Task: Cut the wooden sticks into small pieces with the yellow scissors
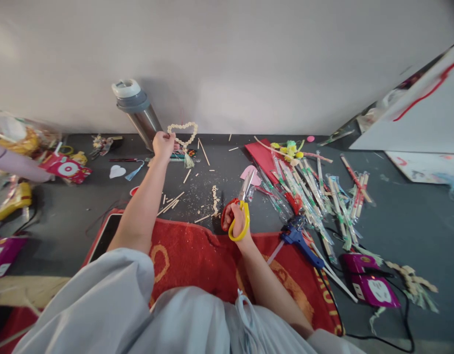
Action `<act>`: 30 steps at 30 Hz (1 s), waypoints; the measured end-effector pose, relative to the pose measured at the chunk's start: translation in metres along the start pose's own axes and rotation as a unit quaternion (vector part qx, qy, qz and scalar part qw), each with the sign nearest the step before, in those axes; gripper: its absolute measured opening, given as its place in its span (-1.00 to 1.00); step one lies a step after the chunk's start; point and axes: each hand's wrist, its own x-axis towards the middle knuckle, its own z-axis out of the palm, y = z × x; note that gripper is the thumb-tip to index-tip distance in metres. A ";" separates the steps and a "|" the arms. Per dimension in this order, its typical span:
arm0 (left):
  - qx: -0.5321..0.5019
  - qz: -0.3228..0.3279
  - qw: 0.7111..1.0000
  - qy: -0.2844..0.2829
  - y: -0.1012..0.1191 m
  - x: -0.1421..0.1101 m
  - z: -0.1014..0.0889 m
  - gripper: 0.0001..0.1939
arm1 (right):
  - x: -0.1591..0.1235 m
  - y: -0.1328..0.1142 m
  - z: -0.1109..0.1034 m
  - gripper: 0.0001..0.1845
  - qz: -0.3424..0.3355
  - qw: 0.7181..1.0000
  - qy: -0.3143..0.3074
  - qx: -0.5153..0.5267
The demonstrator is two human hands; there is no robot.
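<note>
My left hand point(163, 144) reaches far forward, closed on the edge of a heart-shaped frame made of small wooden pieces point(183, 132) that stands near the wall. My right hand point(237, 218) holds scissors with a yellow and a red handle point(241, 209), fingers through the loops, blades pointing forward over the dark floor. Cut wooden sticks and sawdust point(197, 199) lie scattered between the two hands.
A steel bottle point(136, 110) leans by the wall. A pile of wrapped chopsticks point(315, 194) and red paper point(264, 155) lies to the right, with a blue glue gun point(298, 238). Purple packets point(370, 282), a paper heart point(117, 171) and a red mat point(197, 255) lie about.
</note>
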 end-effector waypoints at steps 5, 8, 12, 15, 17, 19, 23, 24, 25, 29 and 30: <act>0.017 -0.019 1.000 -0.011 -0.016 0.019 0.013 -0.73 | -0.001 -0.002 0.000 -0.47 0.001 1.000 -0.003 -0.005; 0.016 -0.032 0.999 -0.012 -0.025 0.030 0.019 -0.74 | -0.001 -0.003 0.000 -0.47 -0.004 1.000 -0.002 -0.010; 0.002 -0.039 0.999 0.000 -0.033 0.038 0.025 -0.81 | -0.002 -0.003 0.001 -0.46 -0.013 1.000 0.000 -0.009; -0.019 -0.039 0.999 0.014 -0.038 0.041 0.028 -0.88 | -0.002 -0.002 0.000 -0.47 -0.015 1.000 0.000 -0.002; -0.039 -0.038 0.998 0.022 -0.039 0.043 0.031 -0.91 | -0.002 -0.002 0.000 -0.46 -0.013 1.000 0.000 0.001; -0.064 -0.035 0.997 0.031 -0.040 0.045 0.034 -0.92 | -0.001 -0.002 0.000 -0.47 -0.011 1.000 0.001 0.001; -0.114 -0.024 0.992 0.048 -0.037 0.051 0.041 -0.92 | -0.001 -0.003 0.001 -0.47 -0.011 1.000 -0.001 -0.002; -0.124 -0.021 0.991 0.051 -0.035 0.053 0.043 -0.92 | -0.001 -0.003 0.001 -0.47 -0.012 1.000 -0.002 -0.003; -0.133 -0.018 0.989 0.054 -0.034 0.055 0.045 -0.92 | -0.001 -0.003 0.002 -0.46 -0.013 1.000 -0.002 -0.004; -0.168 -0.009 0.983 0.066 -0.029 0.062 0.052 -0.92 | 0.000 -0.003 0.002 -0.46 -0.017 1.000 -0.003 -0.008; -0.175 -0.008 0.982 0.069 -0.029 0.063 0.054 -0.91 | 0.000 -0.003 0.002 -0.46 -0.017 1.000 -0.003 -0.009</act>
